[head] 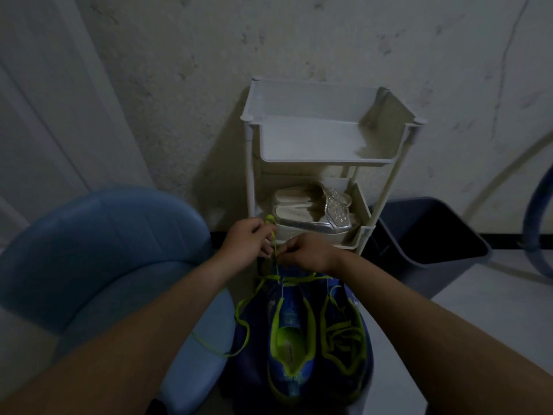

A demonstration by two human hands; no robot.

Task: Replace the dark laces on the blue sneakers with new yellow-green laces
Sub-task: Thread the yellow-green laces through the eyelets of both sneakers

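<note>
Yellow-green lace upright, pinched: left hand, right hand.

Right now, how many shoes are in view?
4: left blue sneaker and right blue sneaker side by side; rear silver sandal and front silver sandal on the rack, lower shelf. Others may be hidden.

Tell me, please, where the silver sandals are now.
In the head view the silver sandals lie on the lower shelf of the white rack, just beyond the right hand, left of the dark bin.
</note>
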